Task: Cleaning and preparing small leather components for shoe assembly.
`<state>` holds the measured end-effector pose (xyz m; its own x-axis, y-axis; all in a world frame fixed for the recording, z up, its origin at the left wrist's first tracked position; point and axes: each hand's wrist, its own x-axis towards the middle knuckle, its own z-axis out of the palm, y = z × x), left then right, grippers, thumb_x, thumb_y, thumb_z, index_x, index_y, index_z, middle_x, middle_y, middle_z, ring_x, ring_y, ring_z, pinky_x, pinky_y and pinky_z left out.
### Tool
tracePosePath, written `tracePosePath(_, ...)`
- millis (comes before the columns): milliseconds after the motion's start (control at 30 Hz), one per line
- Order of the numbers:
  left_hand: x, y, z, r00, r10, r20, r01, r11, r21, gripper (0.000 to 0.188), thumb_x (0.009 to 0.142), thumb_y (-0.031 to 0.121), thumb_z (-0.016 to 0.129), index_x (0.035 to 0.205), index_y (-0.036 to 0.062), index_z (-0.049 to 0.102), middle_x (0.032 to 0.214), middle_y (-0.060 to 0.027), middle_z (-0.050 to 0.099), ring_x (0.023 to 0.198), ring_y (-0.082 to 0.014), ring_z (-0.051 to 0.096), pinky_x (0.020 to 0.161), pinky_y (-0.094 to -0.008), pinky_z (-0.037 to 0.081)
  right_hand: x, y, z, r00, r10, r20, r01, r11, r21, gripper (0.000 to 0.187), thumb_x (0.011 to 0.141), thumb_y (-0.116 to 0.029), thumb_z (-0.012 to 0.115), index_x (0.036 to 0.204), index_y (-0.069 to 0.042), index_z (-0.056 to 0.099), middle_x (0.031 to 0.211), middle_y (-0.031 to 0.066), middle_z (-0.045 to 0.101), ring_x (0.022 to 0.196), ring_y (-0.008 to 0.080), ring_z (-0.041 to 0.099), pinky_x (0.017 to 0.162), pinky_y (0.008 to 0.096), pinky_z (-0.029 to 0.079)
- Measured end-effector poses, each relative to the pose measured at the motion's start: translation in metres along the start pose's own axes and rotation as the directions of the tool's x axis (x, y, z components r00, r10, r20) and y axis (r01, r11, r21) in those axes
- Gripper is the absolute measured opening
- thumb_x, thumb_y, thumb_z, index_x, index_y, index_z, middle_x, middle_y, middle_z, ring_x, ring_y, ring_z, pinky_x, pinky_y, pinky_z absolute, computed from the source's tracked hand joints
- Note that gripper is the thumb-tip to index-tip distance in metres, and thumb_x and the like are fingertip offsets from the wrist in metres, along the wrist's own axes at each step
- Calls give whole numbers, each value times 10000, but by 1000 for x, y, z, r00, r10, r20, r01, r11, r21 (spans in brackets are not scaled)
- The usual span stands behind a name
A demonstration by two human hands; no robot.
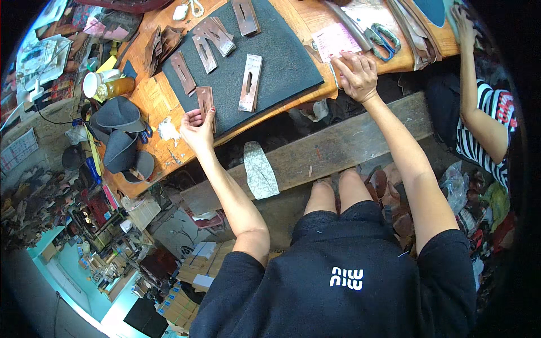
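Note:
My left hand (197, 130) is at the near left of a dark cutting mat (287, 65), its thumb and fingers closed on the lower end of a brown leather piece (205, 98). Several similar slotted leather pieces lie on the mat. One stack (251, 83) sits upright in the middle, with another (246, 17) at the far edge. My right hand (356, 77) rests at the table's front edge beside a pink paper (336, 40). Its fingers are spread; a thin pale strip shows just below them, and I cannot tell whether they touch it.
Blue-handled scissors (384, 42) and long leather strips (414, 34) lie at the far right. Dark grey shaped pieces (120, 132) and a jar (115, 87) stand on the left. A wooden bench (327, 149) runs below the table. Another person's arm (468, 73) is at the right.

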<state>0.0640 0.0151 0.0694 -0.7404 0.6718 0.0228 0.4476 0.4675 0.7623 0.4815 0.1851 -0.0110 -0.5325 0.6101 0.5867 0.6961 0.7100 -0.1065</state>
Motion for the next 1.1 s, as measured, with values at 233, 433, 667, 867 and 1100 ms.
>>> tracePosePath(233, 4, -8, -4, 998, -26, 55, 26, 1000, -7, 428, 659, 194, 975, 892, 0, 673, 771, -30, 653, 657, -98, 579, 626, -250, 515, -2, -2, 0, 1000, 15, 1, -15, 1000, 6, 503, 803, -308, 632, 1299, -257, 693, 1291, 21, 625, 1088, 210, 597, 928, 416, 408)
tracePosePath(433, 0, -4, -3, 998, -52, 47, 50, 997, 50, 423, 687, 186, 964, 913, -3, 660, 769, -38, 654, 640, -102, 592, 587, -225, 516, 0, -3, -3, 1000, 3, -1, -3, 1000, 5, 504, 824, -326, 606, 1315, -249, 683, 1301, 30, 628, 1111, 208, 599, 948, 423, 416)
tracePosePath(667, -5, 18, -2, 998, -21, 60, 19, 999, 45, 358, 699, 130, 919, 907, -36, 679, 773, -61, 679, 672, -110, 598, 647, -256, 524, 1, -2, -6, 1000, 3, 19, -3, 1000, 2, 478, 853, -336, 571, 1309, -235, 671, 1309, 36, 628, 1147, 215, 593, 970, 432, 418)
tracePosePath(867, -7, 16, -2, 998, -12, 56, 9, 999, 51, 324, 718, 117, 897, 921, -31, 691, 795, -67, 694, 689, -108, 599, 661, -261, 522, 4, -3, -8, 1000, -8, -2, 8, 1000, 11, 465, 854, -314, 587, 1295, -196, 677, 1284, 34, 638, 1174, 215, 581, 1036, 443, 385)
tracePosePath(1100, -16, 20, 1, 997, 78, -6, -76, 985, 154, 324, 775, 160, 890, 948, -39, 702, 760, -32, 673, 655, -84, 580, 628, -231, 508, 2, -8, -8, 999, 21, 38, -24, 997, 75, 434, 862, -272, 606, 1275, -161, 685, 1267, 60, 637, 1245, 234, 567, 1068, 446, 369)
